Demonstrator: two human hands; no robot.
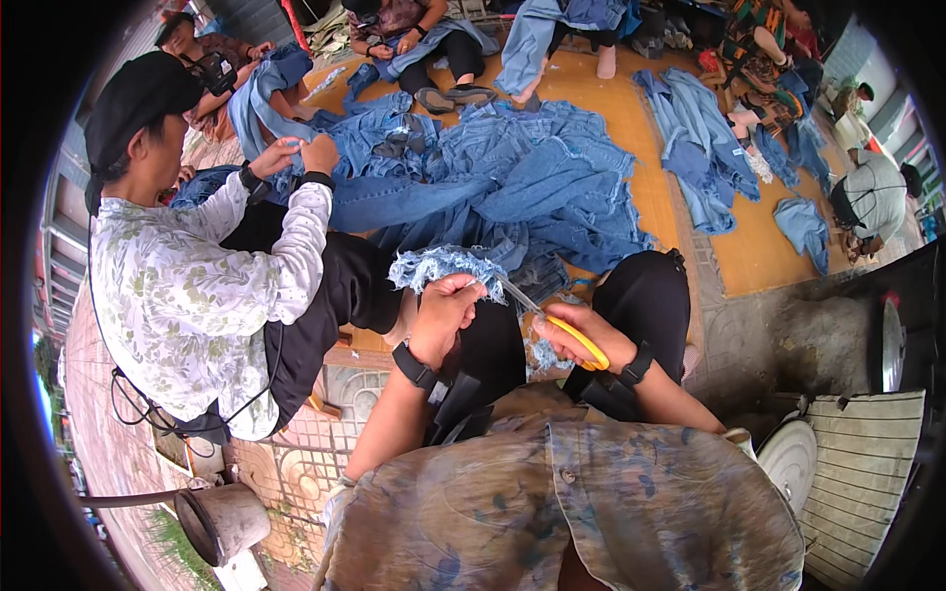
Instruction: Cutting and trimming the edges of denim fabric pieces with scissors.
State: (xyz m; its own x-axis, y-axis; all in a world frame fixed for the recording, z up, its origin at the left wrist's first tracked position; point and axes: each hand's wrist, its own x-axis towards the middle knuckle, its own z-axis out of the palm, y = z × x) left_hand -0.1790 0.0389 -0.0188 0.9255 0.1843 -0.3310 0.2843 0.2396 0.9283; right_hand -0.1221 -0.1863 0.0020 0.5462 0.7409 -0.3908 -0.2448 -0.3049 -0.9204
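Note:
My left hand (448, 310) pinches the edge of a frayed light-blue denim piece (443, 267), which lies above my lap. In my right hand (587, 336) is a pair of yellow-handled scissors (580, 341), its blades pointing up and left and reaching the frayed edge beside my left fingers. Whether the blades are parted cannot be told. Just beyond my knees a large pile of blue denim garments (517, 177) covers much of an orange-brown mat. Pale blue threads (547, 356) hang between my legs below the scissors.
Close at my left sits a person in a black cap (214, 244), handling denim. Other people sit around the mat (654, 177). More jeans (698, 148) lie at the right. A grey bucket (225, 521) stands at lower left, and a round white lid (789, 462) at lower right.

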